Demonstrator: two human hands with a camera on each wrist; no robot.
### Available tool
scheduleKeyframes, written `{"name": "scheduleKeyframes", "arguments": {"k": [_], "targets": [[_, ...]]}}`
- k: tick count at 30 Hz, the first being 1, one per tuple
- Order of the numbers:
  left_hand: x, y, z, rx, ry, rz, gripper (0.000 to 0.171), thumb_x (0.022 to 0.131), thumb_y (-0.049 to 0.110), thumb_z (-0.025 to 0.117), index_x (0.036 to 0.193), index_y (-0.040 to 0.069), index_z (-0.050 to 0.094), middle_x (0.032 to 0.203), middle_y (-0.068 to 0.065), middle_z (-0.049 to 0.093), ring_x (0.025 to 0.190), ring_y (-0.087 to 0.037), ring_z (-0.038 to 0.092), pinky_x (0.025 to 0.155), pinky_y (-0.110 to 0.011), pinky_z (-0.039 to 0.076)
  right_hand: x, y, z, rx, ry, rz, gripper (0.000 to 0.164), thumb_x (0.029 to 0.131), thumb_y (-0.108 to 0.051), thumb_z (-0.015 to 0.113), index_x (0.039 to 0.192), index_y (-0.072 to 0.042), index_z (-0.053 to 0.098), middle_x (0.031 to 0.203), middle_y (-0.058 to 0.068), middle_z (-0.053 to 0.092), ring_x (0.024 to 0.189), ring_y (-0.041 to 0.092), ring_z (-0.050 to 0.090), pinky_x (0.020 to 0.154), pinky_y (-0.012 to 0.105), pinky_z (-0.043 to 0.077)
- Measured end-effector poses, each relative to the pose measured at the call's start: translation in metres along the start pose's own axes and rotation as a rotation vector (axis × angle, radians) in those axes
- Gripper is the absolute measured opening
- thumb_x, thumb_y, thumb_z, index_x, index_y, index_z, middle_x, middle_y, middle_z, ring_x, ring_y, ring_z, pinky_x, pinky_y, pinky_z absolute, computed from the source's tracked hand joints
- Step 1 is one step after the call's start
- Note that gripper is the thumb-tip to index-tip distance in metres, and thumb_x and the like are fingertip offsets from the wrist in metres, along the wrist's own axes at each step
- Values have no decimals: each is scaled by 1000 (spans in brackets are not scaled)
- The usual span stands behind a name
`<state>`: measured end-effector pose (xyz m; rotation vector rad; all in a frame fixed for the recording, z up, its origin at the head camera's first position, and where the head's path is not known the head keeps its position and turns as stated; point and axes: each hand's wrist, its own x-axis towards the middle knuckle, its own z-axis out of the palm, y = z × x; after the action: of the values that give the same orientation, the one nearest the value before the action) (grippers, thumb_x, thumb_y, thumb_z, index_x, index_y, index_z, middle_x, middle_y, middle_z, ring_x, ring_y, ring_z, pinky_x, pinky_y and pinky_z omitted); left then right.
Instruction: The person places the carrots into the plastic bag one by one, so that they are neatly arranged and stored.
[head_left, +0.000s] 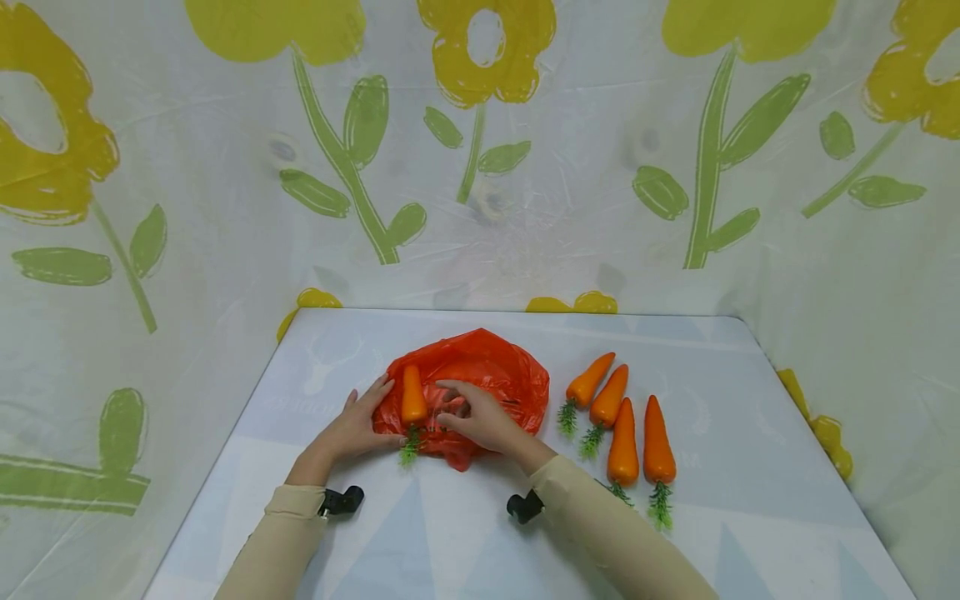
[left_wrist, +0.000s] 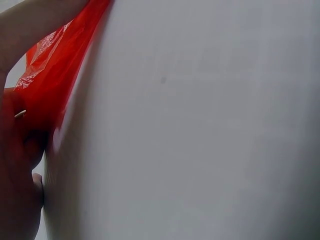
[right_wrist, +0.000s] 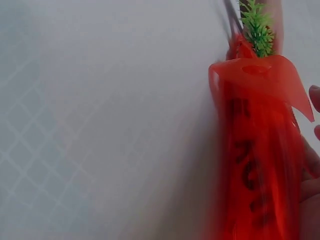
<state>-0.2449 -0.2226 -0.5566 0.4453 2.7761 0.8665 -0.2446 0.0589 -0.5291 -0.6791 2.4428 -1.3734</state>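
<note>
A red plastic bag (head_left: 487, 362) lies spread on the table with its mouth toward me. One orange toy carrot (head_left: 412, 396) sits at the bag's left part, its green top (head_left: 408, 446) reaching over the near rim. My left hand (head_left: 360, 429) rests against the bag's left edge, fingers extended and thumb beside the greens. Over the bag, right of that carrot, hovers my right hand (head_left: 483, 417), thumb and forefinger apart with nothing seen between them. In the right wrist view the bag (right_wrist: 257, 160) shows dark lettering and hides part of the right hand (right_wrist: 310, 195).
Several more toy carrots lie right of the bag, among them a rightmost carrot (head_left: 657, 442) and a nearer-left one (head_left: 623, 446). The white table (head_left: 720, 450) ends at a flower-printed curtain (head_left: 570, 208) behind and at both sides.
</note>
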Motion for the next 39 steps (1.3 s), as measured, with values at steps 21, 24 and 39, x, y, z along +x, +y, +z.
{"name": "scheduleKeyframes", "arguments": {"k": [21, 24, 39], "targets": [[-2, 2, -1, -5, -13, -27, 110, 77, 54, 83, 161, 9, 29, 169, -13, 18, 149, -56, 6, 116, -72, 13, -11, 1, -11, -7, -10, -11, 59, 98, -28, 70, 152, -18, 48, 126, 5, 64, 89, 13, 62, 78, 28, 56], [-1, 2, -2, -3, -10, -21, 110, 77, 54, 83, 161, 8, 29, 169, -14, 18, 149, -56, 6, 116, -72, 12, -13, 2, -13, -18, -3, -14, 59, 98, -30, 70, 152, -18, 48, 127, 4, 63, 88, 13, 62, 77, 28, 56], [0, 0, -1, -2, -3, 1, 110, 77, 53, 84, 160, 5, 30, 169, -15, 18, 151, -51, 12, 120, -67, 6, -22, 6, -21, -50, 1, -30, 58, 98, -26, 70, 151, -20, 49, 128, 5, 64, 89, 15, 60, 79, 30, 55]]}}
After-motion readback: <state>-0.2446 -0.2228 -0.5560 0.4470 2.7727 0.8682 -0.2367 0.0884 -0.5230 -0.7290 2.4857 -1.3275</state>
